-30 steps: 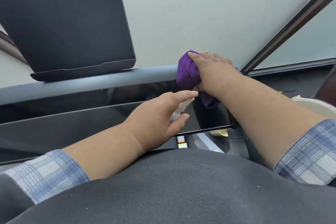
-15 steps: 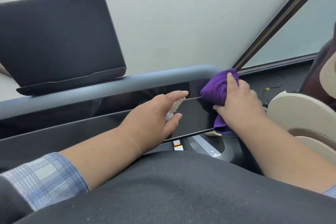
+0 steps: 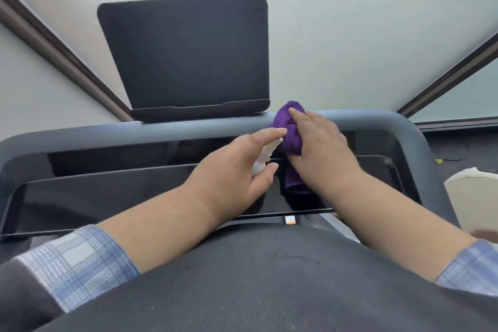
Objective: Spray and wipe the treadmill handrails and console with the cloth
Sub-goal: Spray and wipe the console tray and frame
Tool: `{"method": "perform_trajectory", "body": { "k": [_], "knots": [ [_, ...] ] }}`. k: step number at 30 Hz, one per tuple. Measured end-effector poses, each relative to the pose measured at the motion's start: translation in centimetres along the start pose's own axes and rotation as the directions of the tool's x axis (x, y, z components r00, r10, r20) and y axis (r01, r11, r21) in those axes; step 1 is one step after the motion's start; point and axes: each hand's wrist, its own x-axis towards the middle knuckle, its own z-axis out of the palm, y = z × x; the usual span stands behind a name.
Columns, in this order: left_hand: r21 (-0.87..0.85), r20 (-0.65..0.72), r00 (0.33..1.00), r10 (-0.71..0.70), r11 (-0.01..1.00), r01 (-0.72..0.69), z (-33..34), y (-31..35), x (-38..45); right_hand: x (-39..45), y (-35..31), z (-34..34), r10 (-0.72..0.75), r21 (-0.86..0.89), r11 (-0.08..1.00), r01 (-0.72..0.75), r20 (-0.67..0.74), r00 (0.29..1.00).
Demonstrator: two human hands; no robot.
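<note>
Two hands near handrail (image 3: 188, 131): right hand (image 3: 320, 148) grasping purple cloth (image 3: 289, 131) on it, left hand (image 3: 237, 170) just before it, fingers clenched round spray bottle (image 3: 265, 155).

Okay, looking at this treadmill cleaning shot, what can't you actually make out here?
Head view only:
- Spray bottle: the left hand covers its body; only the white nozzle shows, so the fill level is unknown.
- Cloth: the right hand hides much of it.
- Handrail: both ends pass out of sight behind the arms and torso.
- Console: dark and reflective; no readings legible, wetness unclear.
</note>
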Motion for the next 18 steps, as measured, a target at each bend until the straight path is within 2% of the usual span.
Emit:
{"method": "perform_trajectory", "body": {
  "k": [3, 9, 15, 18],
  "knots": [
    [0.028, -0.021, 0.997, -0.08, 0.996, 0.081, -2.7, -2.7, -2.4, 0.2, -3.6, 4.0, 0.029, -0.159, 0.987, -0.024, 0.027, 0.999],
    [0.058, -0.047, 0.973, -0.228, 0.971, 0.231, -7.0, -7.8, -6.8, 0.7, -9.1, 8.1, 0.031, -0.215, 0.976, -0.045, -0.065, 0.997],
    [0.066, -0.057, 0.972, -0.228, 0.971, 0.232, -10.2, -10.8, -10.5, 1.4, -16.8, 10.9, -0.055, -0.222, 0.974, 0.049, -0.019, 0.998],
    [0.038, -0.127, 0.959, -0.254, 0.965, 0.26, -12.4, -12.7, -12.1, 2.4, -22.1, 12.7, -0.146, -0.193, 0.97, 0.147, 0.024, 0.989]
  ]
}}
